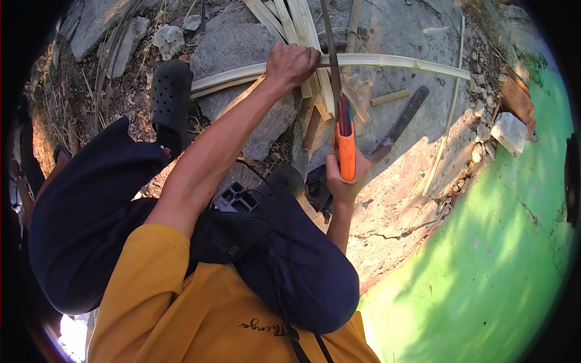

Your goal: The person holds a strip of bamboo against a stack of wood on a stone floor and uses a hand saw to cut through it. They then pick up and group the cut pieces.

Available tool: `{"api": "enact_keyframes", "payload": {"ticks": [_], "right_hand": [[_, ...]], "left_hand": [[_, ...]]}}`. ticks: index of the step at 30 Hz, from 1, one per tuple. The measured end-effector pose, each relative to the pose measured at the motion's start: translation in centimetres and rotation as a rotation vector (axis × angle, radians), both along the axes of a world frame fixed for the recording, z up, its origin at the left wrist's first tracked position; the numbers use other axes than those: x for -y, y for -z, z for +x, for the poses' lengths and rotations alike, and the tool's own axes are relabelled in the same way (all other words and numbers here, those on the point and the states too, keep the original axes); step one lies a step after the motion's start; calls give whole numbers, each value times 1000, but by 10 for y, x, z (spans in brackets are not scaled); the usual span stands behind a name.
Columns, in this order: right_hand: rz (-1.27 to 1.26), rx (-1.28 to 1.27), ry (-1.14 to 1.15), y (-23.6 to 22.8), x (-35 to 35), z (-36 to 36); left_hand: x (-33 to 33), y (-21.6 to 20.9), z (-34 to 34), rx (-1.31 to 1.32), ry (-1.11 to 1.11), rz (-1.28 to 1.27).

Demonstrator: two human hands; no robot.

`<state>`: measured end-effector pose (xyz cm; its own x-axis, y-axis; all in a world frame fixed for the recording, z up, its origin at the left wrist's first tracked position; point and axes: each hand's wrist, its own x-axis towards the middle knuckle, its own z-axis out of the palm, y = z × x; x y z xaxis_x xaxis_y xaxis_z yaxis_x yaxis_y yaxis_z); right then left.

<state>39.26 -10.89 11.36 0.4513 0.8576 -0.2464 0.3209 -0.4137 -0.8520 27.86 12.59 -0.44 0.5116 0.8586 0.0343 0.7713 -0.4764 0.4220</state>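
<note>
Left hand (292, 65) grips pale strip (399, 61); right hand (347, 181) holds orange-handled saw (346, 148), blade crossing strip. White stone (509, 134) at right edge of grey ground (417, 45), beside green surface (484, 260).

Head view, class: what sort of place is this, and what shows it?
Probably an outdoor yard or work spot: a grey stone slab, a loose pale rock and a sun-dappled green surface.

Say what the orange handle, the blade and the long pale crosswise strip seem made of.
Orange handle: probably plastic, smooth, evenly coloured.
Blade: likely dull metal, dark, long and thin.
Pale strip: perhaps bamboo or wood, raw-looking, with lengthwise lines.
</note>
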Motion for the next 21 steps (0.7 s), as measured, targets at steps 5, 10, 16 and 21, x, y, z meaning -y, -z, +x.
{"api": "enact_keyframes", "payload": {"ticks": [5, 10, 16, 21], "right_hand": [[42, -7, 142, -22, 62, -26], [-3, 10, -10, -7, -9, -10], [-75, -63, 203, -33, 77, -38], [-41, -33, 27, -10, 22, 11]], "left_hand": [[6, -1, 0, 11, -32, -37], [-1, -5, -5, -62, -41, -40], [-2, -3, -4, -13, -37, -49], [-5, 0, -1, 11, -72, 7]]}}
